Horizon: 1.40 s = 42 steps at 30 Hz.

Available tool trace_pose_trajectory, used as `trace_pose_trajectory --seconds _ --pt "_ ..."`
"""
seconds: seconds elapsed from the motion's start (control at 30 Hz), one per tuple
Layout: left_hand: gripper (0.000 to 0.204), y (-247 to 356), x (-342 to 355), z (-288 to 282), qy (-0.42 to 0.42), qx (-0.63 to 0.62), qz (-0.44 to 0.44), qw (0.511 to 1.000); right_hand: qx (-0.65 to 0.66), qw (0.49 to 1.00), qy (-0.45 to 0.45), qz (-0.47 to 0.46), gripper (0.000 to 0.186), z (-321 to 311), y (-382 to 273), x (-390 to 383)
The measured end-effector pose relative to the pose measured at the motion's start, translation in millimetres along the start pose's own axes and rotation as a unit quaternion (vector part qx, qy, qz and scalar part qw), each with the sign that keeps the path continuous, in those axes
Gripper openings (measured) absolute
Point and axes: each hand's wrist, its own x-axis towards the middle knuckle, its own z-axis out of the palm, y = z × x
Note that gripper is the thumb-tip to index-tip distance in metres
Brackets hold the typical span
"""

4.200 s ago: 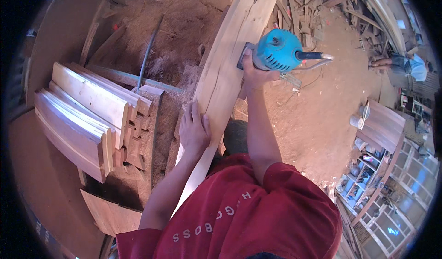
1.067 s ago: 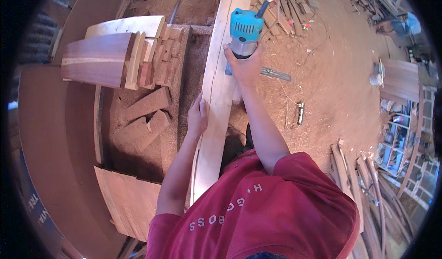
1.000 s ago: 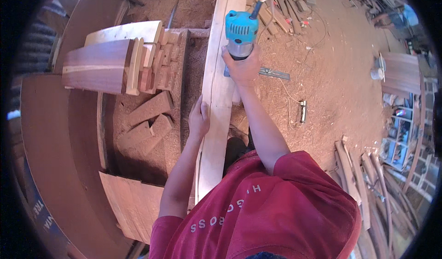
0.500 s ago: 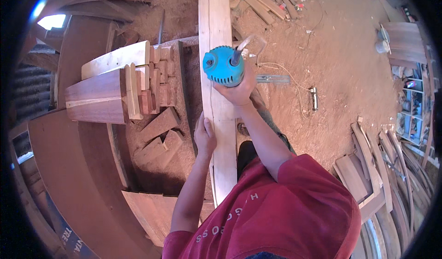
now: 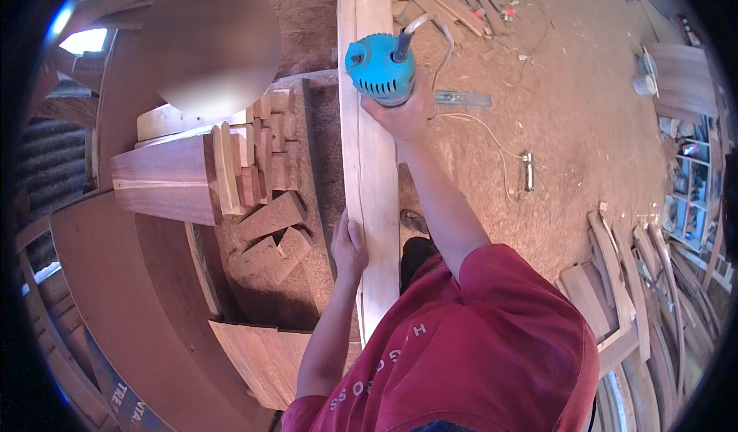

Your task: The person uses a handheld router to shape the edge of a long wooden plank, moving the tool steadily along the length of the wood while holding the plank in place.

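My right hand grips a teal power router standing on a long pale plank that runs away from me. A metal bar sticks out to the right beside it, and a cord rises from its top. Lower down, my left hand is closed on the plank's left edge, fingers partly hidden along its side.
Stacked cut boards and loose blocks lie left, near a large brown panel. A power strip with cord lies on the dusty floor. Offcuts, curved strips and shelving surround it. A blurred round patch hides the top left.
Over the last half second my right hand has moved the router forward along the plank. My left hand, flat on the plank's top 4.2 seconds ago, now wraps its left edge.
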Motion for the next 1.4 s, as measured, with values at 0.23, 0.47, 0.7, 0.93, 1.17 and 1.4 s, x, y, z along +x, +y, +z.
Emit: trace_pose_trajectory --seconds 0.23,0.47,0.7,0.93,1.17,1.4 --pt "0.051 -6 2 4 0.014 -0.001 -0.009 1.0 0.028 0.999 0.022 -0.027 0.077 37 26 48" --pt "0.048 -11 -2 6 0.034 0.015 0.002 0.999 -0.009 0.996 0.058 -0.067 0.078 73 53 92" --pt "0.047 -10 -1 1 0.021 0.047 -0.003 0.999 -0.019 0.996 0.056 -0.061 0.083 108 83 129" --pt "0.046 -4 2 0 0.025 0.054 0.004 0.998 -0.006 0.999 0.041 -0.034 0.084 135 102 166" --pt "0.045 -6 0 -2 0.024 0.046 -0.001 0.999 0.02 0.998 0.035 -0.043 0.09 161 123 198" --pt "0.043 -2 -7 -6 0.021 0.018 -0.045 0.999 -0.066 0.995 -0.011 0.075 0.08 174 117 242"
